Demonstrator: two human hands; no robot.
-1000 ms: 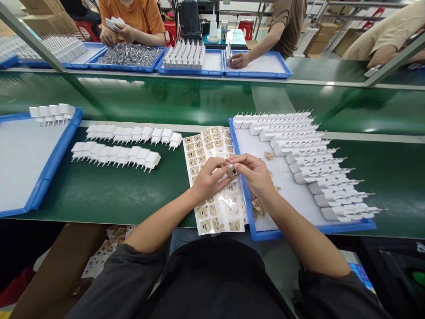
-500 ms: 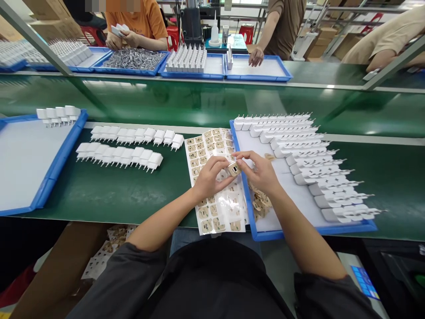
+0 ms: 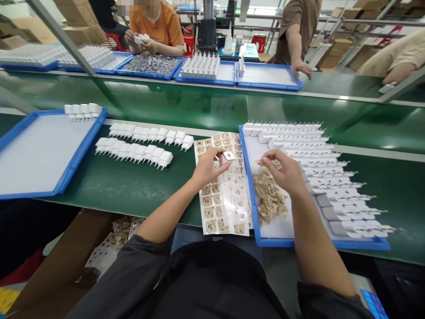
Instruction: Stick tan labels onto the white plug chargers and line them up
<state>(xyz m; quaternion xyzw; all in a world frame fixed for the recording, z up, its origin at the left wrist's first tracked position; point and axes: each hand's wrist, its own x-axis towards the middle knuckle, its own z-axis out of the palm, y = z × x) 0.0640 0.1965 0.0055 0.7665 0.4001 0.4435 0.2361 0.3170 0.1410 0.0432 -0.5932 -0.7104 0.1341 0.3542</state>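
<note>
A blue tray (image 3: 255, 208) sits on the green bench, rows of white chargers (image 3: 318, 164) along its far side. Left of the tray lies a sticker sheet (image 3: 226, 199). Above the sheet, the left hand (image 3: 207, 166) pinches one charger (image 3: 228, 156). Inside the tray, the right hand (image 3: 285, 170) pinches a peeled film (image 3: 265, 156) over a film pile (image 3: 268, 197).

You have two blue plastic trays (image 3: 78, 153) on your side of the green belt, four more blue trays (image 3: 269, 83) across it, two rows of white plastic chargers (image 3: 134, 151) between, and one sticker sheet (image 3: 226, 195)
</note>
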